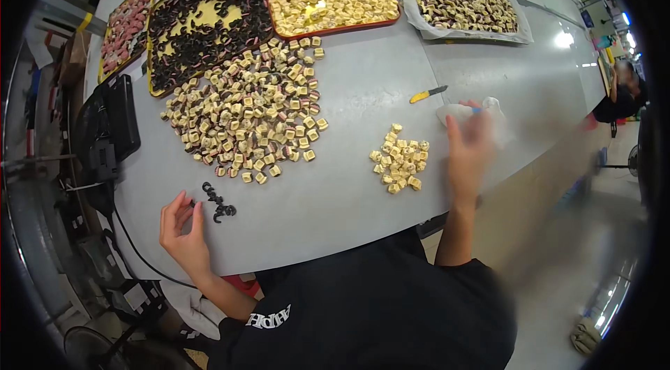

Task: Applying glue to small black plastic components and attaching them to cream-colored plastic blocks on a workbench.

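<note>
My left hand is at the near left of the table, thumb and fingers curled together around a small black piece. Just right of it lies a little cluster of black curved pieces. My right hand, blurred by motion, is over the right side beside a crumpled clear plastic bag; whether it grips the bag is not clear. Between the hands sits a small pile of cream-coloured cube pieces. Farther left spreads a large heap of cream and dark cube pieces.
A yellow-handled knife lies beyond the small pile. Along the back stand a tray of pink pieces, a tray of black curved pieces, a red-rimmed tray and a paper-lined tray. A black device edges the left.
</note>
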Available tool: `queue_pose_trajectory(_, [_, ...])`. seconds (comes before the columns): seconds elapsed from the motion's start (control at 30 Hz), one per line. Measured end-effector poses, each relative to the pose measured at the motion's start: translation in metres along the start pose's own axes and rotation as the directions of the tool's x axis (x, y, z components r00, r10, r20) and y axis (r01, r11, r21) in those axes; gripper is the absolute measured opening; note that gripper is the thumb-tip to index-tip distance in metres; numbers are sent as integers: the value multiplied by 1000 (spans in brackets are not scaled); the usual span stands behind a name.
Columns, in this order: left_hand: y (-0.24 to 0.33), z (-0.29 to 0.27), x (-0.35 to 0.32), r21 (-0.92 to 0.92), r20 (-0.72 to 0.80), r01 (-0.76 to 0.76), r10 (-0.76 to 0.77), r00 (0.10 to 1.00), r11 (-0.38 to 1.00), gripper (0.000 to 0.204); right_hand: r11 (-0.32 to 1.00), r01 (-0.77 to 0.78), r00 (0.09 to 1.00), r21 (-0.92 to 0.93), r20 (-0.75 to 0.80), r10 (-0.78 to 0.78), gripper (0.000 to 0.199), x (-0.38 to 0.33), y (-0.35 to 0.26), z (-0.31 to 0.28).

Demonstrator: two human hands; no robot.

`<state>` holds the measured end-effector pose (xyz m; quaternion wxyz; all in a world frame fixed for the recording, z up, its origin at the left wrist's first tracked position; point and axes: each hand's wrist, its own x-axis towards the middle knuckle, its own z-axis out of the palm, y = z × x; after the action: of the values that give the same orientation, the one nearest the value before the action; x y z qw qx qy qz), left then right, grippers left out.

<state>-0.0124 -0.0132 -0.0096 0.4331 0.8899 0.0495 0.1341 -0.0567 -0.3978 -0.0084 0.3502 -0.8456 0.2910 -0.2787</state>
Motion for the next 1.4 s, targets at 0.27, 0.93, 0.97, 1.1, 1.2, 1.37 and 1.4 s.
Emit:
queue_pose_trajectory(0.27, [16, 7, -6, -389, -23, -136, 138, 990, 911, 24, 941, 14, 999, 339, 39, -28, 31, -2, -3, 5])
queue_pose_trajectory(0.93, [60, 73, -36, -538, 294, -271, 479, 827, 798, 49, 333, -496, 781, 802, 580, -232, 33, -52, -49, 45])
queue_pose_trajectory(0.97, [60, 74, -36, -519, 287, -333, 528, 799, 787, 51, 369, -480, 788, 796, 576, -218, 35, -54, -49, 45])
queue_pose_trajectory(1.1, [60, 79, -39, -492, 277, -372, 546, 790, 787, 49, 426, -493, 754, 759, 617, -226, 37, -55, -57, 42])
queue_pose_trajectory(1.2, [62, 80, -40, -471, 283, -357, 522, 805, 806, 48, 460, -470, 759, 753, 611, -226, 36, -57, -57, 43])
queue_pose_trajectory(1.37, [63, 81, -40, -458, 300, -356, 519, 801, 815, 52, 515, -458, 742, 724, 631, -227, 36, -60, -58, 43])
queue_pose_trajectory(1.4, [62, 80, -39, -465, 299, -363, 529, 794, 808, 54, 516, -464, 738, 720, 636, -224, 36, -61, -58, 43])
